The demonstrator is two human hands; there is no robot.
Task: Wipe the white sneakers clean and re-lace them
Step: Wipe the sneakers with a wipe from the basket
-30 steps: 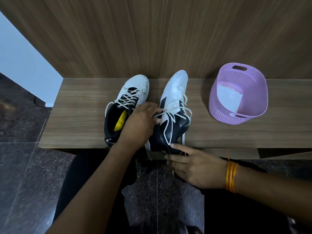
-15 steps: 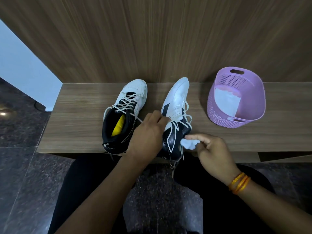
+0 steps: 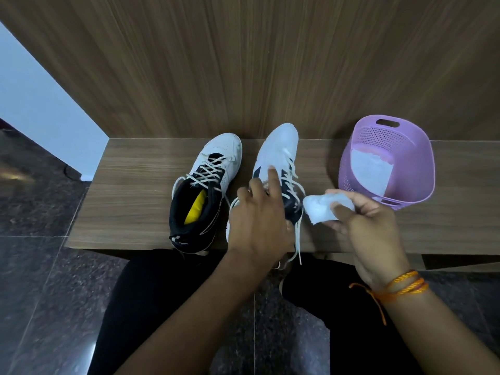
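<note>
Left sneaker (image 3: 216, 158) laced; right sneaker (image 3: 281, 143) laces loose; wipe (image 3: 322, 209) crumpled.

On the bench (image 3: 135, 198), the left sneaker (image 3: 216, 163) sits beside the right sneaker (image 3: 281, 142), with the basket (image 3: 349, 169) further right.

No lettering, brand name, number or sign can be read anywhere in the frame. The left sneaker (image 3: 216, 158) and the right sneaker (image 3: 281, 142) at the centre, the basket (image 3: 387, 136) at the right and the wipe (image 3: 322, 209) beside it show no legible marking.
</note>
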